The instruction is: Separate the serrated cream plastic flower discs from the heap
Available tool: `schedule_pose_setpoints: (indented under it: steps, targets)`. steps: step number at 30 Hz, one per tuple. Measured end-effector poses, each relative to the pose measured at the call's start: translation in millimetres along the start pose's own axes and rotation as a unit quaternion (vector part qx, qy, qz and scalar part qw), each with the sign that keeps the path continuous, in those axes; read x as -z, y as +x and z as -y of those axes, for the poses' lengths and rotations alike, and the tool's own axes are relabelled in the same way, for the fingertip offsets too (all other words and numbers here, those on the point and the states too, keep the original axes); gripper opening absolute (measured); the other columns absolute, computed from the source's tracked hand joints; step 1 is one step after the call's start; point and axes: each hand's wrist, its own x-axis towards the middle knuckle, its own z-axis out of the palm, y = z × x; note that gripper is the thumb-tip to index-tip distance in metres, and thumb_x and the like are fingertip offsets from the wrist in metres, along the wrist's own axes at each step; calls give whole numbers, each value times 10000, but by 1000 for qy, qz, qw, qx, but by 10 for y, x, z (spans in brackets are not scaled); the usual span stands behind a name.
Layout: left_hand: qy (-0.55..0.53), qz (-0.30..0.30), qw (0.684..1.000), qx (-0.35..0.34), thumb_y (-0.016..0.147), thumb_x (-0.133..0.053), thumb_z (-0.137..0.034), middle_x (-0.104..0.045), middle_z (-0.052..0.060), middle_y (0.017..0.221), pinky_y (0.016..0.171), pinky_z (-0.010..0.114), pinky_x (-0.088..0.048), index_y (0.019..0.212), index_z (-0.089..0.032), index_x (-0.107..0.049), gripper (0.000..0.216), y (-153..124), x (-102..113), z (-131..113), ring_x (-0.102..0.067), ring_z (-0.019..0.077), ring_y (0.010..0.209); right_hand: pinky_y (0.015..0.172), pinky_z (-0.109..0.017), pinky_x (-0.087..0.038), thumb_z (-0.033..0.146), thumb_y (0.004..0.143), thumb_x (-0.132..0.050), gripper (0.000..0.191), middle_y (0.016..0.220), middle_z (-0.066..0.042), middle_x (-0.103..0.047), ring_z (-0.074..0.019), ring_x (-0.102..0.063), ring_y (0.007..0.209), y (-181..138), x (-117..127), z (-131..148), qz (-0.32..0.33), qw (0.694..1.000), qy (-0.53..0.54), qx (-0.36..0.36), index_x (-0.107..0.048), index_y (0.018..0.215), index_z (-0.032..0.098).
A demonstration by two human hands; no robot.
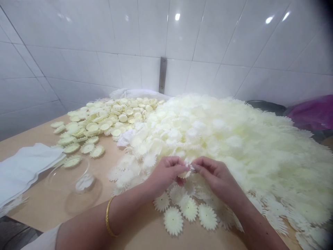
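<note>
My left hand (170, 172) is closed, thumb and fingers pinching a pale yellow flower-shaped petal piece (185, 174), mostly hidden by the fingers. Close against it, my right hand (212, 173) is pinched at the piece's upper edge; what exactly lies between those fingertips is too small to make out. Below the hands lie several loose flat petal pieces (173, 221) with toothed edges and a small dot or hole in the middle. Behind and to the right rises a large heap of the same pale petal pieces (221, 132).
Thicker cup-like flower pieces (104, 121) are piled at the back left. White sheets (31, 166) lie at the table's left edge. Beside them stands a clear round container (84, 183) with something white in it. A tiled wall (130, 34) closes the back; purple plastic (312, 111) is far right.
</note>
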Motion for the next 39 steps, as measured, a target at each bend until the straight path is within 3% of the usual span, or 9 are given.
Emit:
schedule_pose_setpoints:
  steps: [7, 15, 20, 22, 27, 31, 33, 39]
  targets:
    - [4, -15, 1000, 11, 666, -624, -277, -468, -25, 579, 511, 225, -443, 629, -141, -546, 161, 0, -1, -9, -488, 75, 500, 592, -255, -438, 318, 808, -478, 212, 634, -5, -577, -132, -533, 619, 28, 24, 24, -67, 998, 16, 5, -538, 664, 173]
    - [17, -12, 1000, 14, 659, -621, -270, -446, -26, 572, 510, 219, -447, 618, -136, -541, 160, -6, -41, -41, -475, 78, 526, 626, -270, -432, 276, 816, -486, 157, 726, -12, -603, -148, -552, 688, 5, -7, 26, -9, 998, -39, 41, -582, 735, 183]
    - [55, -5, 998, 16, 715, -563, -437, -511, 9, 692, 523, 243, -449, 696, -132, -577, 306, -26, -33, -54, -501, 76, 500, 595, -256, -399, 191, 842, -417, 184, 698, -9, -564, -136, -516, 651, 2, -52, -3, -31, 987, -117, 110, -564, 732, 190]
    - [60, -23, 998, 5, 731, -520, -506, -511, 17, 723, 519, 245, -446, 703, -131, -565, 378, -25, -12, -32, -506, 74, 497, 609, -268, -387, 125, 824, -394, 190, 718, -28, -548, -144, -493, 663, 4, -74, -45, -38, 967, -191, 166, -561, 751, 179]
    - [53, -44, 998, -2, 718, -542, -504, -461, -12, 628, 483, 231, -430, 678, -136, -525, 371, 5, 29, 61, -499, 82, 485, 612, -298, -344, 17, 704, -411, 210, 733, -70, -519, -172, -431, 679, 12, -120, -134, -73, 875, -377, 296, -572, 727, 150]
    - [63, -60, 996, 20, 730, -556, -432, -472, -16, 599, 483, 233, -432, 677, -141, -529, 296, 32, 30, 102, -508, 88, 479, 619, -307, -342, -3, 697, -402, 223, 742, -84, -521, -182, -430, 695, 12, -118, -134, -89, 848, -413, 319, -574, 700, 139]
    - [58, -64, 996, 21, 726, -567, -395, -471, -20, 597, 480, 231, -431, 661, -144, -521, 264, 41, 31, 111, -509, 86, 472, 625, -311, -349, 9, 711, -411, 208, 754, -86, -524, -185, -439, 704, 6, -109, -120, -86, 858, -403, 306, -575, 705, 137]
    - [46, -52, 998, 12, 710, -582, -386, -458, -32, 566, 483, 238, -437, 642, -147, -528, 254, 35, 35, 106, -505, 90, 476, 662, -308, -401, 92, 805, -409, 182, 819, -80, -541, -179, -492, 755, -12, -95, -77, -83, 928, -277, 236, -572, 869, 141]
